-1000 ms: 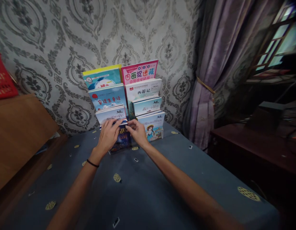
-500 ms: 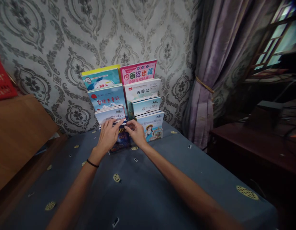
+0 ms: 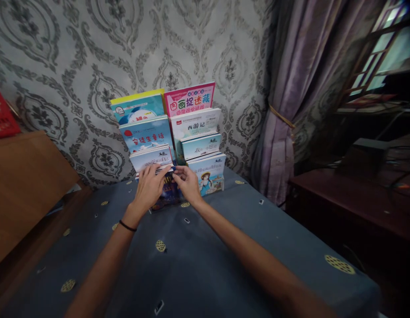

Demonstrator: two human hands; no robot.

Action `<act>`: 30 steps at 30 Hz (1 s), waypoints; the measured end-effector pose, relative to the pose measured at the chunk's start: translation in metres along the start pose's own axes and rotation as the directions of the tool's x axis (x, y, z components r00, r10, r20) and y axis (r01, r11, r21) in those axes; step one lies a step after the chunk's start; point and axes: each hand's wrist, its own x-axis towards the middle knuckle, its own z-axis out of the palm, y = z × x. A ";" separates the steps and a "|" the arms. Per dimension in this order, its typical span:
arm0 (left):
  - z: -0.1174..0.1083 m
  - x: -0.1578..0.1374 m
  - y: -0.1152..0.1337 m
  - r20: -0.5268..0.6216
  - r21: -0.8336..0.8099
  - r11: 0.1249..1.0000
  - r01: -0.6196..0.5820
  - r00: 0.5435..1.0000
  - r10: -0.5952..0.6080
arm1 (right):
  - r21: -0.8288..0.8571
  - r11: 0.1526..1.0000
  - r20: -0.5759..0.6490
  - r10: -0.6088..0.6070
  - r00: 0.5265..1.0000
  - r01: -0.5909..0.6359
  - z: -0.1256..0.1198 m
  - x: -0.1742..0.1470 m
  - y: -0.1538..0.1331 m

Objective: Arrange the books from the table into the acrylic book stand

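Two columns of books stand tiered one behind another against the wall. At the front of the left column is a dark blue book (image 3: 170, 193), partly covered by my hands. My left hand (image 3: 149, 184) lies over its top edge, with the fingers and thumb closed on it. At the top right corner of that book, my right hand (image 3: 188, 182) pinches with thumb and index finger. Behind it rise a pale book (image 3: 152, 158) and a blue book (image 3: 147, 137). Beside my right hand stands a book with a girl in a hat (image 3: 210, 176).
A blue cloth with pineapple prints (image 3: 198, 251) covers the table. A pink book (image 3: 191, 95) stands at the back of the right column. To the left is a brown wooden box-like piece (image 3: 29, 185), to the right a purple curtain (image 3: 281, 145) and a dark red table (image 3: 351, 198).
The view has shifted slightly. Both hands keep nearly the same hold at the top of the dark blue book, with the right fingers moved only a little.
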 end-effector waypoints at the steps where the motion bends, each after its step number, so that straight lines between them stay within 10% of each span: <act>1: 0.000 0.000 0.000 -0.002 0.000 1.000 0.001 1.000 -0.001 | -0.012 1.000 -0.001 -0.002 1.000 0.002 0.001 -0.001 0.000; 13: -0.001 0.000 0.000 0.016 -0.052 0.999 0.004 1.000 -0.004 | -0.022 1.000 0.010 0.018 1.000 -0.018 0.000 0.004 0.002; 18: -0.016 -0.013 -0.018 -0.176 -0.200 0.973 0.118 0.972 -0.154 | -0.002 0.999 0.053 0.032 0.998 -0.032 -0.007 0.007 0.000; 24: -0.003 -0.048 -0.052 -0.247 -0.513 0.771 0.378 0.795 -0.554 | -0.043 0.999 0.061 0.022 0.998 -0.019 -0.008 0.005 0.002; 30: 0.024 -0.059 -0.050 -0.044 -0.721 0.548 0.424 0.761 -0.647 | -0.082 0.996 0.070 0.034 0.997 -0.028 -0.008 0.003 0.008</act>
